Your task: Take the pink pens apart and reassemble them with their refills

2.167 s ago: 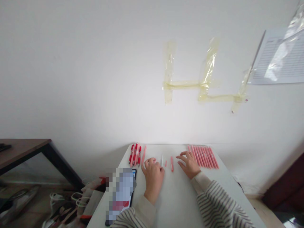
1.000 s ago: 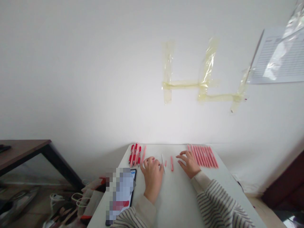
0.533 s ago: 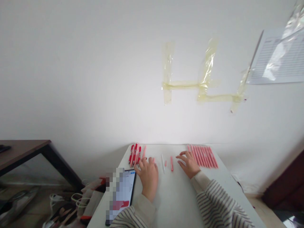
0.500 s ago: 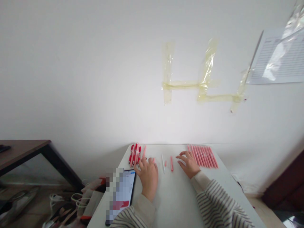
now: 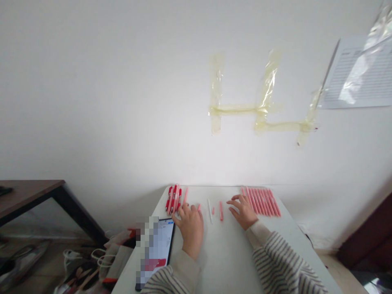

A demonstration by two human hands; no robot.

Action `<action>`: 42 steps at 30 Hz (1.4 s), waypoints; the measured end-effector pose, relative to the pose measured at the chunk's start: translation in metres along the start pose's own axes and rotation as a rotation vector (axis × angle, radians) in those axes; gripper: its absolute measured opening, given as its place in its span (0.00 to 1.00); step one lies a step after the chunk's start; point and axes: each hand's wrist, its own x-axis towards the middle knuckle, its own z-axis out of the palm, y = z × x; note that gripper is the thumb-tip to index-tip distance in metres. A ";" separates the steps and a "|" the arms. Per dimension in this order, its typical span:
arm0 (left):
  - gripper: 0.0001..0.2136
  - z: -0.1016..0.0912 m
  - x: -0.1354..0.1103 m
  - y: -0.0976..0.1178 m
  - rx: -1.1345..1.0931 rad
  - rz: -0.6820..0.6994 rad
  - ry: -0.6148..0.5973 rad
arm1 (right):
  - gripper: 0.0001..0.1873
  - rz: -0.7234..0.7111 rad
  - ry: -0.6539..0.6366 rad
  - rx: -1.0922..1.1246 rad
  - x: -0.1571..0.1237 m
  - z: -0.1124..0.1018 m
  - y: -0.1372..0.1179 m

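My left hand point(image 5: 190, 228) lies on the white table point(image 5: 226, 257) with fingers spread, its fingertips close to a bundle of red and pink pens point(image 5: 174, 199) and a single pink pen point(image 5: 185, 196). My right hand point(image 5: 243, 211) rests open, fingers curved, beside a row of several pink pen barrels point(image 5: 261, 201). Between the hands lie a thin white refill point(image 5: 210, 205), a short pink piece point(image 5: 213, 210) and a pink pen part point(image 5: 221, 210). A small pink piece point(image 5: 199, 207) shows by my left fingers. Neither hand holds anything.
A phone point(image 5: 157, 251) lies at the table's left edge near my left wrist. A dark wooden table point(image 5: 27, 198) stands at the left, with bags and cables point(image 5: 94, 263) on the floor. Yellowed tape point(image 5: 245, 110) and a paper sheet point(image 5: 358, 77) hang on the wall.
My left hand has let go of the white refill, slid left toward the pen bundle and spread its fingers. The refill now lies free. My right hand has stayed put.
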 end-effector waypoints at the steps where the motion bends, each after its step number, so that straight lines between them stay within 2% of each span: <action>1: 0.14 0.000 0.000 0.000 -0.001 0.000 0.002 | 0.13 0.002 0.002 -0.003 0.000 0.000 0.000; 14: 0.11 -0.002 -0.001 0.001 -0.063 0.012 0.012 | 0.14 -0.002 -0.029 0.038 0.002 0.000 -0.001; 21: 0.06 -0.002 -0.001 0.007 -0.308 0.088 -0.029 | 0.14 -0.038 -0.045 0.064 0.003 0.001 -0.002; 27: 0.04 0.007 -0.005 0.013 -0.493 0.174 -0.044 | 0.13 -0.057 -0.040 0.096 0.004 0.001 -0.006; 32: 0.04 0.012 -0.007 0.016 -0.566 0.213 -0.043 | 0.13 -0.106 -0.074 0.135 0.005 -0.002 -0.012; 42: 0.03 0.006 -0.012 0.024 -0.675 0.252 -0.054 | 0.09 -0.179 -0.091 0.137 0.008 -0.008 -0.023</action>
